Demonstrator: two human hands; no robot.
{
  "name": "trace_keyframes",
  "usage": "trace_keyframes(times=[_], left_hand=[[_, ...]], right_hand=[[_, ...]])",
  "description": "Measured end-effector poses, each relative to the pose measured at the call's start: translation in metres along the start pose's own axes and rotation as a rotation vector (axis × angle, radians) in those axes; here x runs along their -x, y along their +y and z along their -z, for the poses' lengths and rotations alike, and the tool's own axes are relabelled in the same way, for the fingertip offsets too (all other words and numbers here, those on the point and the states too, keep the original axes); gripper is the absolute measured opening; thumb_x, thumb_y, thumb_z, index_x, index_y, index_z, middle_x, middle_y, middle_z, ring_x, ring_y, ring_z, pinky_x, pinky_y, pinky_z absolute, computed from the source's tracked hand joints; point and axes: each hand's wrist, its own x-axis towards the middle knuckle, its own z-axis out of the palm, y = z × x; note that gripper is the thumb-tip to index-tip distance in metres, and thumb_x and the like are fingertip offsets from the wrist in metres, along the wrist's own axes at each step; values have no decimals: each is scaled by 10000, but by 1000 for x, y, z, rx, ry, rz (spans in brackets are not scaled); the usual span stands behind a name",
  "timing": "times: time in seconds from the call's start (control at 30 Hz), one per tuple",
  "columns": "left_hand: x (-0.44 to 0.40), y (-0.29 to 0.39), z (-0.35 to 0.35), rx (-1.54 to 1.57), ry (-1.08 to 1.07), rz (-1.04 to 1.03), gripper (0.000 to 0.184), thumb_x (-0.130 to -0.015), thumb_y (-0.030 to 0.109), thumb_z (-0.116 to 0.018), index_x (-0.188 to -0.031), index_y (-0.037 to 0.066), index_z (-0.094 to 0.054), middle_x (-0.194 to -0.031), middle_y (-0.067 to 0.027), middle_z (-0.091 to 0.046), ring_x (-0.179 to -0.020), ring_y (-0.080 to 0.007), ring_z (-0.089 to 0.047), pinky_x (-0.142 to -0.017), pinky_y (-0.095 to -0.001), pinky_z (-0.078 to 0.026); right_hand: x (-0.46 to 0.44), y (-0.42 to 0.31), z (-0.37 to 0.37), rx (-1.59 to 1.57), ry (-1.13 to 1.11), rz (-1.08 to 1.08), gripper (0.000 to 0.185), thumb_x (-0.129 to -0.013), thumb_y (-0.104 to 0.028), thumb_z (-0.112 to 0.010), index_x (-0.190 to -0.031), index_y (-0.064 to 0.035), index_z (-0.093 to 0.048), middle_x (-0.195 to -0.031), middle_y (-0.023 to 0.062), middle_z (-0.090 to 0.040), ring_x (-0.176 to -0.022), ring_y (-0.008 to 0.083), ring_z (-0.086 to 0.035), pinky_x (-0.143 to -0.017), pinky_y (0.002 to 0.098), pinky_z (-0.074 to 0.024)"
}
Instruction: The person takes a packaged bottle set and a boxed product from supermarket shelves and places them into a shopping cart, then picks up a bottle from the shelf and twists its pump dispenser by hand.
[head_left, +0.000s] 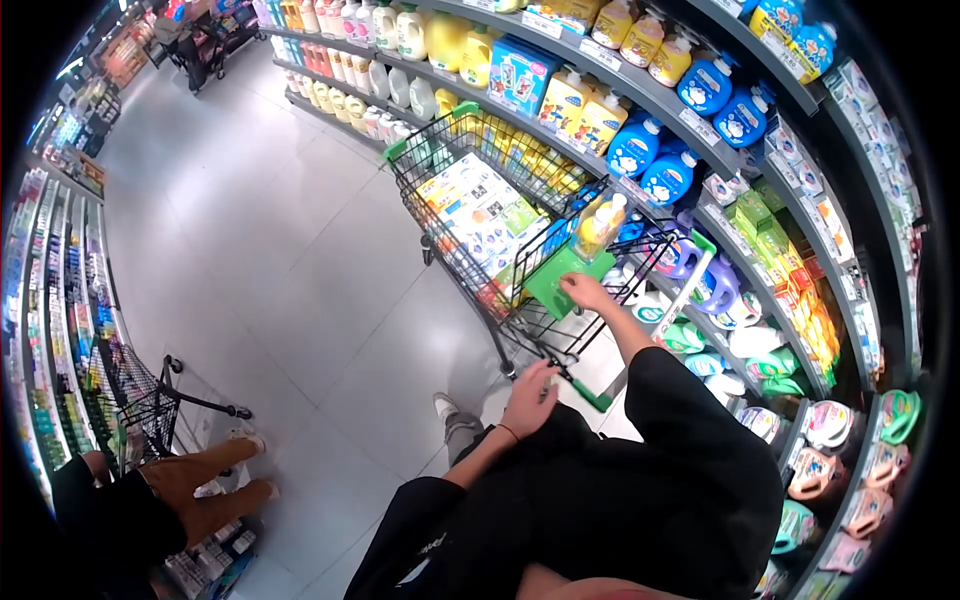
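Note:
In the head view, my right hand [583, 292] is over the green seat panel [556, 284] of a black wire shopping cart [455, 262]. Its fingers are curled together, and I cannot make out anything in them. My left hand [530, 398] is beside the green handle end [590, 396], fingers loosely extended and nothing in them. A clear bottle with yellow contents [601, 226] stands in the seat part, just beyond my right hand. Farther forward, the basket holds a large white printed pack [480, 208] with colourful labels.
Shelves of blue bottles [632, 148], yellow bottles [603, 122] and detergent jugs [718, 285] curve along the right. At lower left, a person in brown trousers [205, 487] stands by another cart [140, 395]. Pale floor tiles [240, 240] run up the aisle.

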Motion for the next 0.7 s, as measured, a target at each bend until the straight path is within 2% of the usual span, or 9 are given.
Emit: trace_keyframes(times=[0.13,0.2,0.27,0.3,0.37,0.47,0.53,0.6,0.7], left_hand=[[51,-59,79,-59,26,152,291,-888,159,-578,-1158,55,-605,-1156,-183,-611,-1109,-358,-565,-963,-415,-447],[80,-76,123,-147,32,350,279,-898,171,-569,-1145,46,-613,-1088,-177,-642,-1055,-364,-589,-939,-411,-460],[112,-112,169,-137,73,425,262,-932,179,-554,-1148,42,-612,-1059,-160,-657,-947,-307,-630,-845,-382,-502],[124,-117,197,-93,119,482,257,-946,180,-555,-1155,40,-609,-1039,-133,-659,-924,-228,-629,-824,-342,-505],[146,-117,242,-146,337,596,269,-962,195,-548,-1165,27,-601,-1035,-113,-654,-923,-179,-613,-826,-316,-499],[185,-143,293,-24,566,667,297,-979,215,-521,-1189,15,-585,-1068,-104,-652,-924,-161,-609,-825,-301,-498],[190,-142,314,22,632,785,309,-985,221,-507,-1200,11,-577,-1083,-103,-651,-931,-162,-611,-826,-295,-497],[177,-131,326,36,585,813,315,-985,220,-504,-1212,12,-573,-1090,-103,-651,-945,-161,-612,-828,-294,-497],[134,-113,337,56,564,855,326,-985,224,-505,-1226,14,-568,-1099,-104,-650,-962,-163,-614,-828,-296,-499]], right_hand=[[49,-63,-31,-3,13,-33,481,-884,-394,-523,-1122,8,-633,-1079,247,-648,-1012,400,-617,-913,427,-471],[49,-56,-67,92,90,109,499,-899,-401,-527,-1169,13,-598,-1074,237,-655,-997,388,-630,-887,415,-488],[58,-81,-81,126,-123,19,576,-892,-428,-533,-1213,50,-521,-1087,270,-637,-1010,416,-617,-893,438,-482],[60,-93,-81,137,-227,-27,619,-888,-441,-536,-1234,69,-483,-1094,286,-628,-1017,429,-611,-896,450,-479],[65,-97,-88,148,-242,-97,686,-884,-460,-537,-1265,92,-398,-1098,320,-610,-1025,441,-603,-899,462,-475],[64,-104,-82,137,-281,-128,788,-883,-472,-536,-1318,117,-247,-1095,362,-589,-1036,451,-594,-906,470,-472],[69,-111,-75,135,-286,-127,772,-882,-470,-538,-1323,110,-283,-1096,353,-594,-1043,453,-591,-905,472,-472],[72,-123,-64,106,-293,-112,767,-880,-470,-542,-1321,108,-296,-1095,351,-595,-1043,454,-589,-903,476,-471],[61,-109,-71,171,-328,-134,646,-883,-446,-545,-1218,93,-424,-1005,324,-627,-966,454,-611,-851,487,-490]])
